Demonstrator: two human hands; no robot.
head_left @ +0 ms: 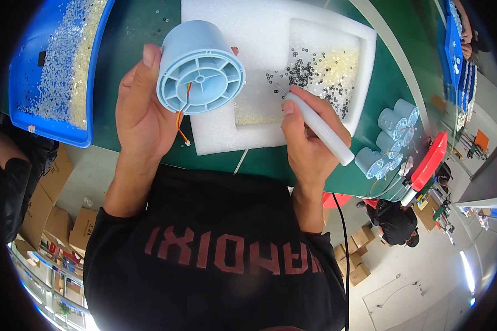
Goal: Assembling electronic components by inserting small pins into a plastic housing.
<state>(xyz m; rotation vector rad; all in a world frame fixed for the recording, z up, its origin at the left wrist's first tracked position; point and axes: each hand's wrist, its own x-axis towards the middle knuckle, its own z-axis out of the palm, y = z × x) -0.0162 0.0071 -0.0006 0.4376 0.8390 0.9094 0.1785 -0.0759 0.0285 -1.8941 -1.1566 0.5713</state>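
My left hand (143,118) is wrapped round a light blue plastic cup-shaped housing (196,41), tilted so that its ribbed, spoked end faces me. Red, yellow and black wires (180,122) hang from it, ending in a small white connector. Between thumb and fingers, my right hand (309,149) grips a white pen-shaped tool (326,132) with a thin metal tip. That tip points at small black rings (301,71) scattered in the hollow of a white foam tray (218,135). Pale, cream-coloured small rings (342,69) lie there too.
At left, a blue bin (88,136) holds many small clear and cream pieces. Several similar light blue housings (389,124) stand on the green table (132,33) at right, near a red object (429,161). Other people are close by, one in black (396,222).
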